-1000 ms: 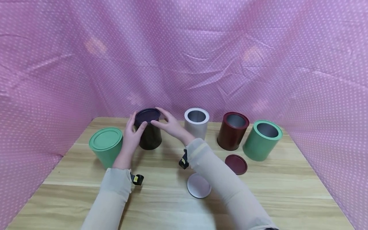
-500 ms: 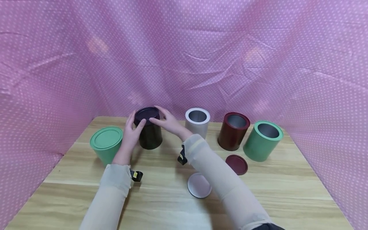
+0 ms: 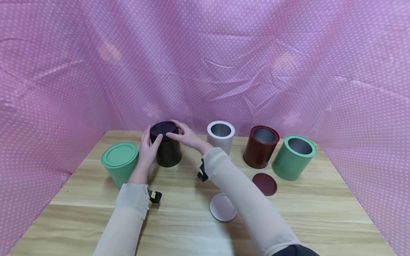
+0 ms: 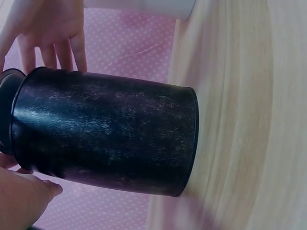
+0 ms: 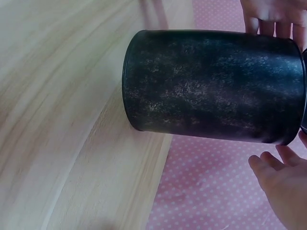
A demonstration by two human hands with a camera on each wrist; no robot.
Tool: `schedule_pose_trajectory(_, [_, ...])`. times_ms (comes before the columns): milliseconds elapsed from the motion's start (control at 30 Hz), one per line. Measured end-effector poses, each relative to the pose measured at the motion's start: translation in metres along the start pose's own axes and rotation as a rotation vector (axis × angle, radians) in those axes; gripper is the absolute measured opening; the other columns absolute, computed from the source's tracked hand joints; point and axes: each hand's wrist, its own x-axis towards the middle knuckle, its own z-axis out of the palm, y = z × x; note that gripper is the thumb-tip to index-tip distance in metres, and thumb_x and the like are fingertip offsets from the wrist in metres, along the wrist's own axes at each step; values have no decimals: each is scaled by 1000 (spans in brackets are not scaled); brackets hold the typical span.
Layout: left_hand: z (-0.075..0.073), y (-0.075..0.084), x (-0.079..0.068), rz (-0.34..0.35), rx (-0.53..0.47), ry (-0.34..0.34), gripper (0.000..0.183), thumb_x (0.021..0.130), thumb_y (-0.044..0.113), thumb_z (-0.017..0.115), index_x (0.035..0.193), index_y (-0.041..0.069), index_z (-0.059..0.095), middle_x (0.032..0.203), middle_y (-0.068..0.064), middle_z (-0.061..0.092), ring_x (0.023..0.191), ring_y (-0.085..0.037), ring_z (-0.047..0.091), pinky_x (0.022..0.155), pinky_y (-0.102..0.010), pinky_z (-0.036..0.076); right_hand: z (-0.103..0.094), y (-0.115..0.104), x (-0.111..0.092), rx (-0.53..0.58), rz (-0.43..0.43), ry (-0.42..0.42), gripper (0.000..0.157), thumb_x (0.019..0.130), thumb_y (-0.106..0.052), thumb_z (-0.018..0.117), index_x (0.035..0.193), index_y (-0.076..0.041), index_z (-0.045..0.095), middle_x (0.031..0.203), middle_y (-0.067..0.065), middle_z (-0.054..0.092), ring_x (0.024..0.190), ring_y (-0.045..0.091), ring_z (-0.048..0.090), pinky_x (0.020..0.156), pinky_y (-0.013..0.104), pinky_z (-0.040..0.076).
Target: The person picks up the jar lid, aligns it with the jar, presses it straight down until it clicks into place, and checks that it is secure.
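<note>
A black can [image 3: 168,154] stands upright at the back left, with its dark round lid [image 3: 164,128] at the top. My left hand [image 3: 148,151] holds the lid's left side, its thumb at the front rim and its fingers along the outer edge. From the right, my right hand [image 3: 190,138] grips the same lid, thumb at the front and fingers reaching to the far edge. In the left wrist view the lid [image 4: 6,112] shows as a disc at the top end of the can [image 4: 105,129]. The right wrist view shows the can's dark, speckled side [image 5: 206,86].
A green can with its lid on [image 3: 120,160] stands left of my left forearm. Lidless white [image 3: 221,142], dark red [image 3: 257,153] and green cans [image 3: 289,163] stand to the right. A dark red lid [image 3: 264,184] and a white lid [image 3: 221,208] lie on the wooden table [image 3: 179,227].
Both hands stay around the black can's lid and shift only slightly. The other cans and lids keep their places.
</note>
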Motion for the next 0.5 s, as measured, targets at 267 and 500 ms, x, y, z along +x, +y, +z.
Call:
schedule_pose_trajectory(267, [1,-3,0,-13,3,-5,70,99,27,53,154,2,19,160,-21,10,150,-30,10,123,-39,11,-2,3,5,-7,-15,-57,63,95,-35,60,150,-18,36,154,8,37,140,26,38,115,43,33])
schedule_pose_trajectory(500, [3,-3,-3,-14,52,2,69,99,28,52,154,4,19,160,-21,12,149,-33,13,122,-43,13,1,7,7,-3,-27,-71,58,95,-32,60,148,-15,40,152,9,39,140,26,38,114,40,34])
